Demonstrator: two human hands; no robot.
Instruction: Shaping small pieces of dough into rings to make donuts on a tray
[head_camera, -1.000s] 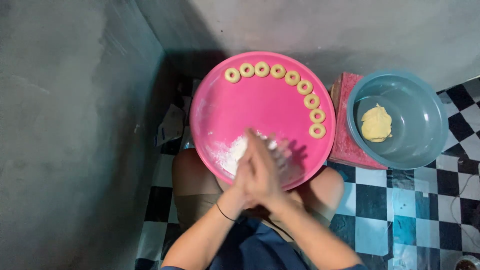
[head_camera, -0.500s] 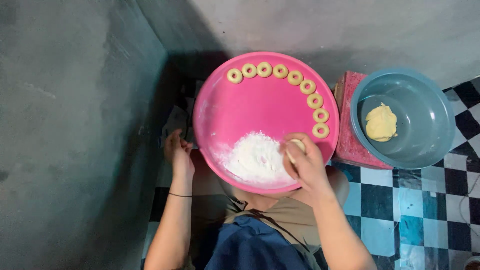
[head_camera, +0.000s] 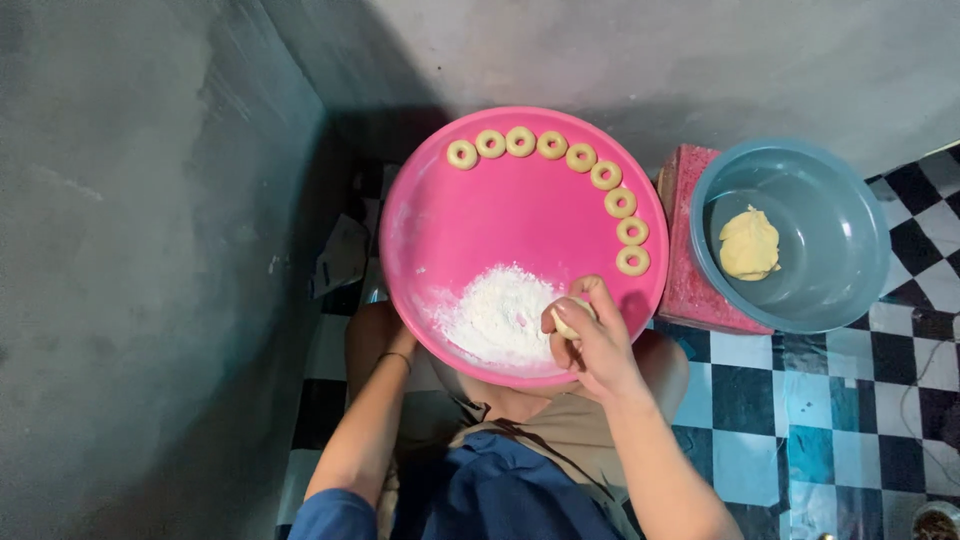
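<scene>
One hand, the right hand (head_camera: 590, 340), has edged toward the flour (head_camera: 495, 318) at lower centre, fingers curled around a dough ball (head_camera: 568, 322). The left hand (head_camera: 400, 345) now sits under the pink tray (head_camera: 440, 215); its grip is hidden.

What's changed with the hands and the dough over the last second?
The hands parted: the right hand now holds the dough piece alone beside the flour pile; the left hand dropped under the pink tray. The dough rings and blue basin stayed put.

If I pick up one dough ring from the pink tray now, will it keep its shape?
Probably not well: the dough rings look thin, soft and light, so one could bend or stretch. Loose flour lies nearby, so they are likely dusted, not sticky.
</scene>
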